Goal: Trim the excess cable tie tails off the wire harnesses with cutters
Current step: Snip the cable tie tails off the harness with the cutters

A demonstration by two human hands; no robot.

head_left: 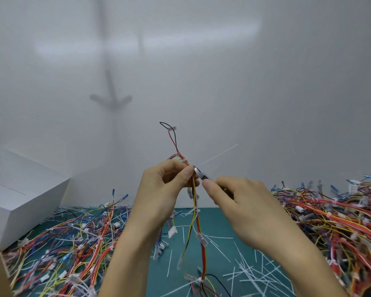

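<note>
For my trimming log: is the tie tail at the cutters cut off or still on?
Still on, it seems: the white tail runs straight out from the harness, past the cutters.

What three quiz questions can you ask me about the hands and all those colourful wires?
1. True or false: the right hand holds the cutters.
2. The left hand pinches a wire harness. Which way does its long cable tie tail stick out? A up and to the right; B straight down; C to the left.
3. Fill in: the cut-off tails lie on a ____ mat.
Key: 1 true; 2 A; 3 green.
</note>
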